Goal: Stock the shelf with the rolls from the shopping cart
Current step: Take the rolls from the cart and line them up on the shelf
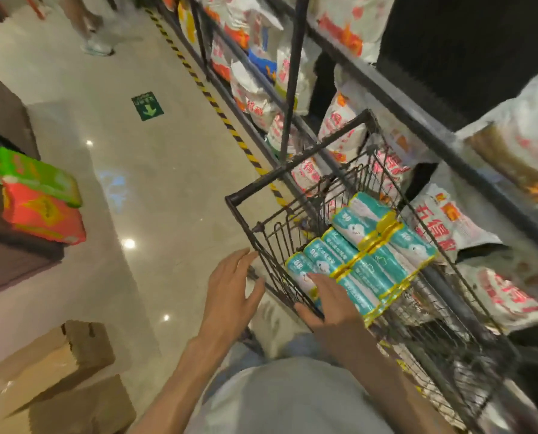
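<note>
A black wire shopping cart [296, 180] stands beside the shelf [418, 120] on the right. Several teal and white rolls [368, 261] with yellow bands lie packed side by side in its basket. My right hand [330, 305] rests on the nearest rolls at the cart's near edge, fingers spread and thumb over the wire rim. My left hand [230, 289] hovers just outside the cart's left corner, fingers straight and holding nothing. The shelf carries white bags [449, 220] with red print on several levels.
Cardboard boxes [61, 371] lie on the floor at lower left. Green and red packs [39, 198] sit on a brown stand at left. A person's legs [95, 26] show far up the aisle. Yellow-black tape [217, 108] runs along the shelf base, near a green arrow sign [147, 105].
</note>
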